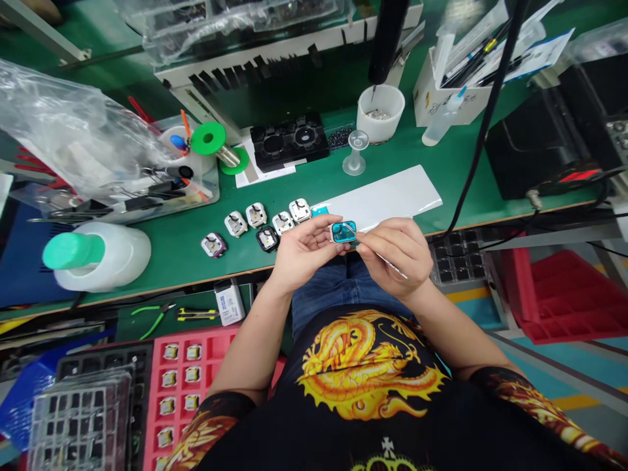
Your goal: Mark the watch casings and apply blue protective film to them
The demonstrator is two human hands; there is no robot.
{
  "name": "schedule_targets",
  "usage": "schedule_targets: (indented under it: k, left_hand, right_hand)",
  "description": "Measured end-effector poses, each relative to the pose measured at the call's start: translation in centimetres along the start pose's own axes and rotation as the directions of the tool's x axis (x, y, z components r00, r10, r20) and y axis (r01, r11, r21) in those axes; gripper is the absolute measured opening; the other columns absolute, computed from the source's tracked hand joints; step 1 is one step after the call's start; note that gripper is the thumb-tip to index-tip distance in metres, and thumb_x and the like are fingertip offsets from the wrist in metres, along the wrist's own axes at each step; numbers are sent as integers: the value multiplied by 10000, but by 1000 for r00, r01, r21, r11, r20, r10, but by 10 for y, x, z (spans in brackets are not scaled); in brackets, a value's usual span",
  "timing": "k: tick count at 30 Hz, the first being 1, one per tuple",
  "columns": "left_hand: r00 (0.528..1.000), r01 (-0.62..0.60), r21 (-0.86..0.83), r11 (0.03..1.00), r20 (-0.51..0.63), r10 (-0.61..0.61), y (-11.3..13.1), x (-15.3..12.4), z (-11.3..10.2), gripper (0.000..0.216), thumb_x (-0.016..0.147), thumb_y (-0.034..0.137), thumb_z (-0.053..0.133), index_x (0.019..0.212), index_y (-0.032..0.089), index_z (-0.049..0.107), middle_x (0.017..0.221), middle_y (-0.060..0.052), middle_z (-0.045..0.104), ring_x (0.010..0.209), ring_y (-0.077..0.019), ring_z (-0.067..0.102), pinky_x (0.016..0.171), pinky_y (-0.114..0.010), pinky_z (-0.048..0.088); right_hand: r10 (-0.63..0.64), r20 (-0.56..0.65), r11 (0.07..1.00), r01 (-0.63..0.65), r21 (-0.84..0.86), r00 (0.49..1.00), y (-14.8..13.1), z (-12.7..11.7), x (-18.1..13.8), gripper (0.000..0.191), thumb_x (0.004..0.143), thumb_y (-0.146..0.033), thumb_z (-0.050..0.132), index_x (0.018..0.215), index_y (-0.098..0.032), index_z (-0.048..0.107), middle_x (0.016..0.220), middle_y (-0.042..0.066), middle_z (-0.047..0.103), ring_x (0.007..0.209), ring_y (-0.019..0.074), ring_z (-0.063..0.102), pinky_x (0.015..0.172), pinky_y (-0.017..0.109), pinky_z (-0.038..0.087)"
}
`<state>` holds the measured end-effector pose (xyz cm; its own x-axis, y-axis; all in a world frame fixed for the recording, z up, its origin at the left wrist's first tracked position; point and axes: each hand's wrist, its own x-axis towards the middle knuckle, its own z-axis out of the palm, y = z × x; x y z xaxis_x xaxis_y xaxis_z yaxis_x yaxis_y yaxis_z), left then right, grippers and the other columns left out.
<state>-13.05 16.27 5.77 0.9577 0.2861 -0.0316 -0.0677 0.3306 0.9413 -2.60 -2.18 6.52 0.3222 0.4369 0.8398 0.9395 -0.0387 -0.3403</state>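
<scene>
My left hand (305, 254) grips a small smartwatch case (337, 239) with a bright blue face, held just over the table's front edge. In my right hand (405, 252) is a pair of slim metal tweezers (396, 270), pinched between thumb and fingers. The tweezers' tip reaches the blue face; whether it touches cannot be made out. Beyond my left hand lie several open watch cases, among them a white one (299, 210), a black one (267, 239) and a purple-edged one (212, 244). A small blue piece (320, 210) rests near the white case.
A white sheet (387, 193) lies beyond my right hand. Behind it stand a clear spool (356, 154), a white cup (380, 121) and a solder reel (210, 139). A green-capped bottle (110, 252) is at left. A black cable (483, 137) hangs at right; a red foam tray (216, 347) sits lower left.
</scene>
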Motion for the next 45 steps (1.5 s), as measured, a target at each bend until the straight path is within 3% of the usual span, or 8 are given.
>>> schedule_targets:
  k: [11, 16, 29, 38, 45]
  left_hand:
    - [999, -15, 46, 999, -44, 17, 2, 2, 0, 530, 707, 184, 1021, 1206, 210, 843, 1099, -72, 844, 890, -175, 800, 816, -293, 716]
    - [1000, -14, 34, 999, -23, 14, 1, 2, -1, 468, 790, 178, 970, 1236, 222, 835, 1059, -58, 840, 874, -158, 793, 806, -278, 710]
    - [996, 68, 18, 998, -58, -67, 3, 0, 3, 502, 799, 218, 958, 1270, 191, 786, 1057, -67, 839, 876, -185, 824, 835, -314, 732]
    - [998, 25, 82, 996, -66, -20, -2, 1, 5, 480, 778, 200, 949, 1235, 194, 803, 963, -47, 827, 852, -167, 803, 828, -290, 723]
    - [996, 21, 120, 993, -88, -10, -4, -1, 8, 503, 781, 230, 952, 1257, 186, 795, 1022, -60, 836, 878, -174, 804, 850, -313, 731]
  right_hand:
    - [-22, -1, 998, 22, 60, 1000, -5, 10, 4, 246, 1018, -149, 769, 1252, -219, 741, 996, 37, 828, 863, 200, 731, 800, 384, 642]
    - [-31, 4, 999, 31, 44, 1000, -3, 9, 3, 243, 1022, -154, 765, 1255, -217, 742, 992, 38, 826, 861, 202, 734, 797, 387, 634]
    - [-1, -3, 998, 1, -61, 1000, 6, -1, -4, 244, 1011, -137, 757, 1241, -220, 745, 997, 51, 826, 860, 209, 715, 801, 389, 634]
    - [31, -3, 995, -32, -91, 1000, 3, -4, -6, 232, 978, -89, 766, 1179, -205, 761, 941, 45, 820, 829, 208, 696, 780, 389, 613]
    - [46, 5, 993, -45, -111, 999, 0, -5, -5, 196, 990, -101, 753, 1148, -217, 752, 931, 31, 823, 806, 205, 709, 773, 390, 617]
